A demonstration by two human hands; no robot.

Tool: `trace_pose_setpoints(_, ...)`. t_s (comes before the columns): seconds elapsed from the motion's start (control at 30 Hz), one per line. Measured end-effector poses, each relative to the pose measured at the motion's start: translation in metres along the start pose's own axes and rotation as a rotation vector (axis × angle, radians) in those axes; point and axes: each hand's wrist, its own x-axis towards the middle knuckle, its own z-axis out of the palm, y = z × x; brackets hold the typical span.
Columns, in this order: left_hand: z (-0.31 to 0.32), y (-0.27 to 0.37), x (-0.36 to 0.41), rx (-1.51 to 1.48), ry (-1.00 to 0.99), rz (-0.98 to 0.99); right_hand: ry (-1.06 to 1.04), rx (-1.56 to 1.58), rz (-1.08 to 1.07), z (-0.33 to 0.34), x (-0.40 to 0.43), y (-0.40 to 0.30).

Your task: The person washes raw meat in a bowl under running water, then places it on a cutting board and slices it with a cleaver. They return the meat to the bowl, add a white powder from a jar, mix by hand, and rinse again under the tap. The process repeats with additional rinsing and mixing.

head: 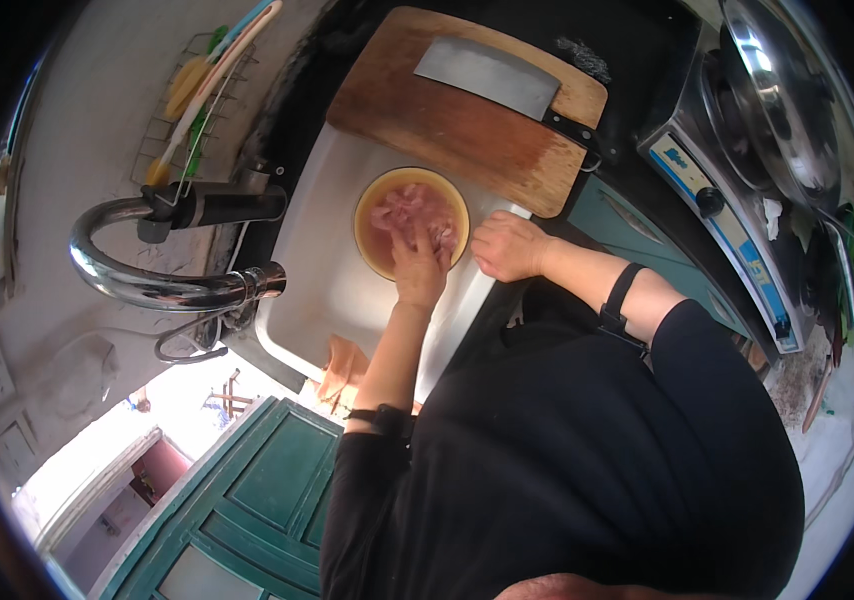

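A round yellowish bowl (366,247) stands in the white sink (307,292), holding pinkish liquid and pieces of raw meat (407,208). My left hand (420,270) reaches into the bowl with its fingers spread among the meat; the fingertips are partly hidden, so a grip on any piece cannot be told. Just right of the bowl, my right hand (506,246) rests with curled fingers on the sink's rim. Across the sink's far end lies a wooden cutting board (457,139), and a cleaver (491,75) with a dark handle lies flat on it.
A chrome faucet (172,292) curves in from the left, below a wire rack (149,142) of utensils on the wall. An orange cloth (342,367) hangs over the sink's near edge. At right stand a gas stove (734,240) and a shiny metal pan or lid (787,112).
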Motion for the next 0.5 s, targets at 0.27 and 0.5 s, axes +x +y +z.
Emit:
trace_pose_setpoints(0.27, -0.026, 0.001, 0.078, 0.158, -0.464, -0.296, -0.027, -0.014, 0.005, -0.001, 0.001, 0.0)
trace_pose_setpoints(0.5, -0.037, -0.007, 0.105, -0.2, -0.707, -0.441, -0.02, -0.02, -0.007, -0.002, 0.002, 0.0)
